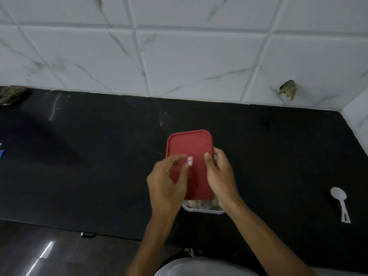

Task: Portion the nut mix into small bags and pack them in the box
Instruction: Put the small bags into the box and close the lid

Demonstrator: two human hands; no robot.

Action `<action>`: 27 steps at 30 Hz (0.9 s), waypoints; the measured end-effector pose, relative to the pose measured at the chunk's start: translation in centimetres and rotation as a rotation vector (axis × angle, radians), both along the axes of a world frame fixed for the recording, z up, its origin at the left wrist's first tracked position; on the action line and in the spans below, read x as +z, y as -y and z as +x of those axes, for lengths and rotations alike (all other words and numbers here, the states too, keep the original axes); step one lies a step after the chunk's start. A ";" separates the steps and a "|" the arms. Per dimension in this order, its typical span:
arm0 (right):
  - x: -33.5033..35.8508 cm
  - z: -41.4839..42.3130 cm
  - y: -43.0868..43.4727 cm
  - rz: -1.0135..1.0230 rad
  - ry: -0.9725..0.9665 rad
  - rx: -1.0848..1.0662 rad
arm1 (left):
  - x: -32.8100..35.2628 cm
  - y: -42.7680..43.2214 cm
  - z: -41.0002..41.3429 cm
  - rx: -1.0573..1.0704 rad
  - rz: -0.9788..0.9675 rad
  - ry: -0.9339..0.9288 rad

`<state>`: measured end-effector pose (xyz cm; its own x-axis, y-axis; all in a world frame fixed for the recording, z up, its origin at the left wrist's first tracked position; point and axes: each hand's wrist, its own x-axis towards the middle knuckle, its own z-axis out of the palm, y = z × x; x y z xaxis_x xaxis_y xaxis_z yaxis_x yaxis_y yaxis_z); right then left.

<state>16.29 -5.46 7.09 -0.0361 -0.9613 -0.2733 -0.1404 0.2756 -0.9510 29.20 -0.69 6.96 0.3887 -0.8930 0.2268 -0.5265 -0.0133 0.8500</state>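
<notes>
A red lid (190,145) lies over a clear plastic box (203,210) in the middle of the black counter (99,156). The lid sits shifted toward the wall, so the box's near end shows bagged nut mix (199,204) inside. My right hand (219,174) grips the lid's right edge, thumb on top and fingers curled round the side. My left hand (169,180) hovers over the lid's left part with curled fingers; whether it touches the lid is unclear.
A white plastic spoon (339,202) lies on the counter at the right. White marble-look tiles (179,56) form the wall behind, turning a corner at far right. A blue scrap (1,154) shows at the left edge. The counter's front edge runs below my forearms.
</notes>
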 end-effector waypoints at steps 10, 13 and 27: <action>-2.4 -3.1 -2.6 -0.023 -0.185 -0.172 | -3.6 1.6 -0.7 0.008 0.269 -0.124; -3.8 -3.4 -2.4 -0.004 -0.301 -0.222 | -4.4 1.9 -1.2 0.015 0.248 -0.029; -5.0 -2.6 -1.7 0.044 -0.361 -0.199 | -6.0 2.8 -1.6 0.007 0.234 0.136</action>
